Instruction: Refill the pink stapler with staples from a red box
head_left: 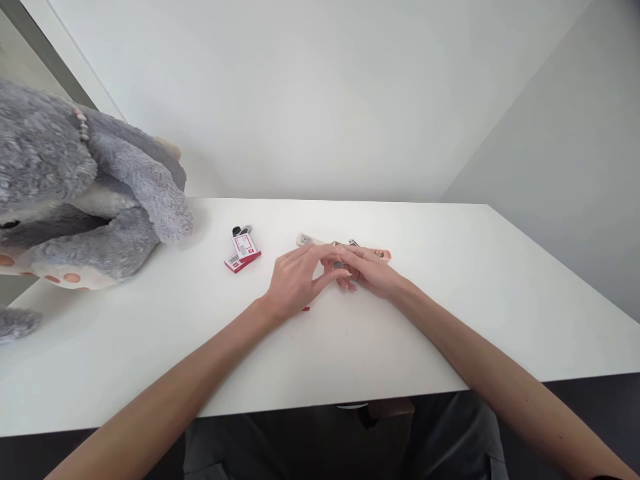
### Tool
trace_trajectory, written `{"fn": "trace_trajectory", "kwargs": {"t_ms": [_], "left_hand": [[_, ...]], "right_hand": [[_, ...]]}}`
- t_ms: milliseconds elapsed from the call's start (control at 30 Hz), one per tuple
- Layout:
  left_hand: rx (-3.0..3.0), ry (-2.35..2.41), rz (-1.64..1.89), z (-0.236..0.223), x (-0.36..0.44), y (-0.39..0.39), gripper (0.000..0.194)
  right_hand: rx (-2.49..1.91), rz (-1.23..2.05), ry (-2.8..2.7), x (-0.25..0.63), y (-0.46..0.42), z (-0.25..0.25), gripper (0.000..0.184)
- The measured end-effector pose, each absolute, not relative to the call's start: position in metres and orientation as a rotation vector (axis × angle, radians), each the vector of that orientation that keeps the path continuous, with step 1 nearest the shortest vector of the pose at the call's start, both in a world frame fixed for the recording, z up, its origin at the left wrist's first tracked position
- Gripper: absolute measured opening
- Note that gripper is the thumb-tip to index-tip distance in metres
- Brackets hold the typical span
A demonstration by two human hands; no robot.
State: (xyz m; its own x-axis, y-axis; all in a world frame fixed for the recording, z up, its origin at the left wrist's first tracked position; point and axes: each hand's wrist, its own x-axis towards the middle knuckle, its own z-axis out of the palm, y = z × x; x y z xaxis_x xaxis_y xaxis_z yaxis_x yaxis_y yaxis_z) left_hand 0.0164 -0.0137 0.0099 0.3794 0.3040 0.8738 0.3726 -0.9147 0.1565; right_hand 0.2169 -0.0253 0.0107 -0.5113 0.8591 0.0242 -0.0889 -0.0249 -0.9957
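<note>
Two bare hands meeting over a small grey piece at a white bench

The small grey piece [339, 265] sat between the hands, above the middle of the bench [425, 320], mostly covered by fingers. From where I stood, the left hand [294, 280] arched over from its side, thumb apart from the curved fingers; the right hand [371, 268] curled in to meet it, fingertips touching. Which grip bore the piece, or whether either had closed on it, I couldn't make out. The forearms reached inward from both sides, probably so each hand could steady the other.

Just beyond the fingers lay a pale strip [306, 239] and a bit of metal [353, 243]; a peach-pink object [384, 254] poked out past the right hand. A red edge [306, 309] showed below the left wrist.

Left of the hands, two red-and-white boxes [245, 246] overlapped, perhaps set aside for working room, with a dark item [237, 231] behind them. Their print and a barcode-like patch were too small to read, as were the strip's markings; no brand was legible. A grey plush toy [145, 180] slumped at the far left, against a plain wall [320, 100].
</note>
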Motion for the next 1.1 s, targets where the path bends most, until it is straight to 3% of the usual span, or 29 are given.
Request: {"fn": "trace_trajectory", "kwargs": {"t_ms": [300, 467, 800, 1100], "left_hand": [[-2.593, -0.662, -1.559, 0.009, 0.014, -0.009, 0.031], [-2.613, -0.583, -1.585, 0.020, 0.013, -0.015, 0.031], [-2.993, -0.339, -0.752, 0.018, 0.004, -0.022, 0.029], [-2.753, -0.611, -0.693, 0.018, -0.036, 0.026, 0.037]], "right_hand": [[-0.828, 1.679, -1.480, 0.227, -0.021, 0.010, 0.031], [-0.786, 1.678, -1.338, 0.229, -0.020, 0.011, 0.036], [-0.710, 1.587, -1.207, 0.245, -0.011, 0.006, 0.047], [-0.715, 1.576, -1.201, 0.244, -0.015, 0.013, 0.045]]}}
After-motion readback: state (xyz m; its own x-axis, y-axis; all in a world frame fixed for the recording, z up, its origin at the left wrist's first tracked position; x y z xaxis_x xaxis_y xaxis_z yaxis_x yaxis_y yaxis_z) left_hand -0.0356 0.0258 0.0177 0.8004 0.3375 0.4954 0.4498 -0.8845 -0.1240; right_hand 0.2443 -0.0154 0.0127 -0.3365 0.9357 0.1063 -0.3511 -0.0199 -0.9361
